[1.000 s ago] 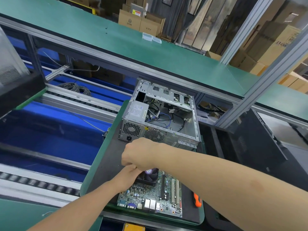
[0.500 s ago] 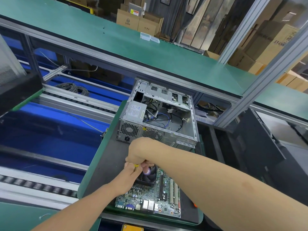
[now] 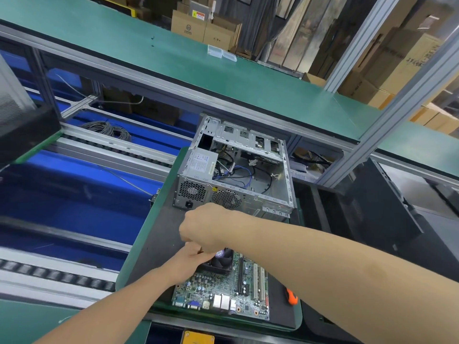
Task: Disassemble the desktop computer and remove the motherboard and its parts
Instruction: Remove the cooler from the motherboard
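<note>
- Since the motherboard already lies flat on the black mat, out of the computer case that stands open just beyond its far edge, the step in hand looks like stripping parts off the board itself.
- On the far left part of the motherboard sits the cooler fan, and both hands are gathered over it.
- The right hand hangs above the fan as a fist, knuckles up and fingers curled under. Whatever they close on is hidden, so a grip on a tool cannot be confirmed.
- The left hand reaches to the fan's left edge, right under that fist. Its fingertips are covered, so whether they pinch or only steady something cannot be told.
- An orange-handled tool lies just beside the motherboard's right edge, with no hand on it.
- Beyond the motherboard, inside the case, the power supply and loose cables remain.
- Judged from this, the cooler is the part being freed. The next move likely calls for loosening its fasteners one by one, holding the board flat, then lifting the fan straight up and unplugging any lead.
</note>
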